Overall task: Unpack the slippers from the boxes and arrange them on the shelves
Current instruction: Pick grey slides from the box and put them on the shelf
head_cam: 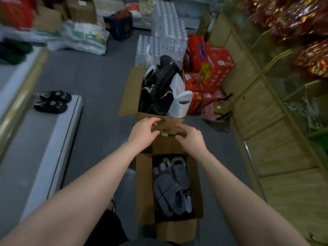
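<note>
Dim, flat, diffuse indoor light with a cool grey cast — shadows are soft and faint. The near box [143, 183] is dark inside. Everything looks slightly soft; corners smear and bend with the wide lens. Glints sparkle on the red foil packs [301, 20].

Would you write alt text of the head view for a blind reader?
The left hand and right hand pinch a cardboard flap beside a box of grey slippers. A second box beyond holds black and white slippers; a black pair sits on a shelf.
</note>
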The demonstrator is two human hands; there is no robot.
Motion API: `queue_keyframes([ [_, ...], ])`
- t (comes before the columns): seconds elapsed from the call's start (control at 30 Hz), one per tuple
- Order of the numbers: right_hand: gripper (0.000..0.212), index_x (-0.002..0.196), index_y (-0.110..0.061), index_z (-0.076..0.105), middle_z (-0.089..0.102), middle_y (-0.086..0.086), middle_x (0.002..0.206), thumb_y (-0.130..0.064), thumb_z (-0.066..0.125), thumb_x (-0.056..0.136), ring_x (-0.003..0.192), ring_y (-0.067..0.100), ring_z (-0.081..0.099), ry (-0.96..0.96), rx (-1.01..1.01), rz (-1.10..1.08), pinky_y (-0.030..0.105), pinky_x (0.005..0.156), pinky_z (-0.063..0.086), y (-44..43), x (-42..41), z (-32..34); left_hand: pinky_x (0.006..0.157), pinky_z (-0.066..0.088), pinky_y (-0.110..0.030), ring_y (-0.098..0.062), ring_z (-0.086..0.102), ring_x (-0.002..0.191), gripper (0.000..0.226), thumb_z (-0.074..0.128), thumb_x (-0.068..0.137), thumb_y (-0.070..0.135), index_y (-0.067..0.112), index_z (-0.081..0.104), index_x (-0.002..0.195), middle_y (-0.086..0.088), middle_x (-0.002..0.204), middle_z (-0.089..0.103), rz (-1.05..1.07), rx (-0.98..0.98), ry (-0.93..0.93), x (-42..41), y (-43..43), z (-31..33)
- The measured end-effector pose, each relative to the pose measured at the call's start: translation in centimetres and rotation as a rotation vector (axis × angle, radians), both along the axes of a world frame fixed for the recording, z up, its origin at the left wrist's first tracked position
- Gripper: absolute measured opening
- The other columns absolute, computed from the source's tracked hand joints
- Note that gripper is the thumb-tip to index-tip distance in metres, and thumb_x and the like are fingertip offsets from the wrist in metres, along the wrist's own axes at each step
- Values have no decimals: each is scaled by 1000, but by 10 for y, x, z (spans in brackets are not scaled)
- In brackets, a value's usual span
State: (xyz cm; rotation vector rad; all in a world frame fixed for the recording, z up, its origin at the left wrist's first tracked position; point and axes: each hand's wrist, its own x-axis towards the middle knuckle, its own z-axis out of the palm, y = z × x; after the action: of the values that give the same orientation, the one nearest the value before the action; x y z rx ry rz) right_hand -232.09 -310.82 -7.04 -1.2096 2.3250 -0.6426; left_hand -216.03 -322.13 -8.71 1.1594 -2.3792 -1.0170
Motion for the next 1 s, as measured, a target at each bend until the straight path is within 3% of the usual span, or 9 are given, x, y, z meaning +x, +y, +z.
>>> queue_keyframes([
  [0.17, 41, 129, -25, 65, 73, 4, 110, -17, 64, 89, 101, 24, 68, 8, -29, -100, 37, 92, 54, -67, 18, 0, 90, 52, -32, -11, 59, 106, 46, 67, 90, 25, 28, 55, 134, 6, 120, 61, -87, 26, -27, 13, -89, 5],
  [0.4, 50, 140, -26, 55, 67, 0, 124, -13, 64, 92, 112, 14, 62, -60, -10, -255, 20, 88, 42, -171, 33, 8, 87, 50, -26, -8, 59, 103, 46, 67, 89, 25, 30, 55, 134, 7, 119, 62, -210, 25, -61, 15, -205, 14],
  [0.73, 54, 139, -26, 57, 67, 3, 124, -3, 57, 90, 114, 20, 61, -22, -60, -438, 34, 96, 51, -224, -6, 9, 90, 52, -33, -9, 60, 101, 45, 67, 89, 25, 30, 57, 133, 9, 116, 63, -304, 53, -61, -26, -272, 5],
  [0.87, 61, 131, -16, 64, 67, 9, 121, 13, 49, 79, 119, 32, 47, 203, -63, -516, 38, 93, 45, -223, -37, 5, 90, 52, -34, -10, 60, 101, 46, 67, 89, 25, 30, 56, 134, 8, 115, 64, -353, 73, -92, -52, -282, -2],
  [1.0, 58, 130, -16, 64, 61, 8, 133, 5, 66, 76, 125, 38, 41, 353, 99, -426, 43, 98, 39, -221, -85, -3, 91, 52, -35, -10, 61, 102, 47, 66, 89, 26, 30, 56, 134, 9, 116, 64, -355, 95, -100, -82, -296, -3],
])
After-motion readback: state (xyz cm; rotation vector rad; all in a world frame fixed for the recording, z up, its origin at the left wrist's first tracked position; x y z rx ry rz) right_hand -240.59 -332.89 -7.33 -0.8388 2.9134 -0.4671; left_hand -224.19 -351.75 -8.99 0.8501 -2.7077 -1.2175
